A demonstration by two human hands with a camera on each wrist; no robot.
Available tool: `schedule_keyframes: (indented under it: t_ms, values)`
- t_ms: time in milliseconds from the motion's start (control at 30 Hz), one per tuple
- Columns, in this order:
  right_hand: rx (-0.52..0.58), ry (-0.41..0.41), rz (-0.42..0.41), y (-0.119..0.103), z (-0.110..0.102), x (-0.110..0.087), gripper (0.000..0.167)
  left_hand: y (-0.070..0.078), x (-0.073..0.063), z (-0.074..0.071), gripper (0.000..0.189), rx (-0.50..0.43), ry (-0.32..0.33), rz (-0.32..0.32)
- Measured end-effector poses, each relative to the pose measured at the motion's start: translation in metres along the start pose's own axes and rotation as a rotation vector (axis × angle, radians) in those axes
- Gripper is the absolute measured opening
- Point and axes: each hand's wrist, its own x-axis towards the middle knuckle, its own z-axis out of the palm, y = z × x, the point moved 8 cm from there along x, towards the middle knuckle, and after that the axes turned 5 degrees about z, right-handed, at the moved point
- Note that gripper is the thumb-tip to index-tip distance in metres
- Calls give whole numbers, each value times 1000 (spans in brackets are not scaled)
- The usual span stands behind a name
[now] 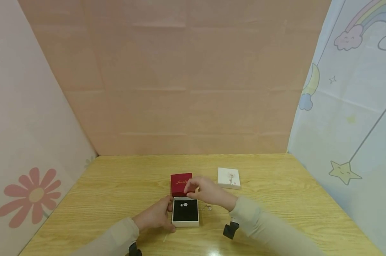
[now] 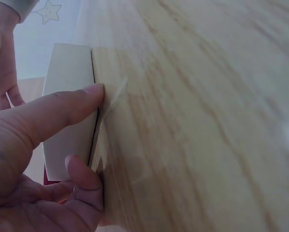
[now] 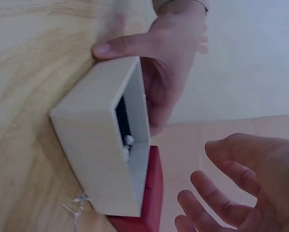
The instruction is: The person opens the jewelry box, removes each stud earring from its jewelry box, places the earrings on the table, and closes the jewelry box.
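A white jewelry box [image 1: 185, 224] without its lid stands on the table, with a black pad [image 1: 185, 214] inside. Small earrings [image 1: 184, 204] sit near the pad's far edge. My left hand [image 1: 156, 215] holds the box from its left, thumb along the near side and fingers bent at the far corner. Above the box's far right part hovers my right hand [image 1: 209, 192]. Its fingers [image 3: 217, 195] are loosely bent, and nothing shows between them and the thumb. The white box wall [image 2: 69, 72] lies against the left thumb in the left wrist view.
Right behind the white box is a red jewelry box [image 1: 176, 183] with gold lettering. Farther back on the right lies a white lid [image 1: 228, 177] with a flower print. Small silvery jewelry [image 1: 209, 207] lies on the table right of the box. Printed cloth walls enclose the table.
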Motion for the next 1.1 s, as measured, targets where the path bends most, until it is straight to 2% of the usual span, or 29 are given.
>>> schedule_keyframes:
  t_ms: [333, 700, 833, 1100]
  values:
    - [-169, 7, 5, 0, 21, 0, 6, 1, 1, 1, 81, -10, -14, 28]
    - [-360, 25, 7, 2, 34, 6, 9, 0, -1, -2, 82, 33, -5, -33]
    - [-393, 32, 3, 1, 37, 8, 9, -2, -1, -3, 81, 51, 3, -52]
    - [-464, 44, 19, 1, 44, 9, 8, 3, -3, -1, 76, 46, 20, 6]
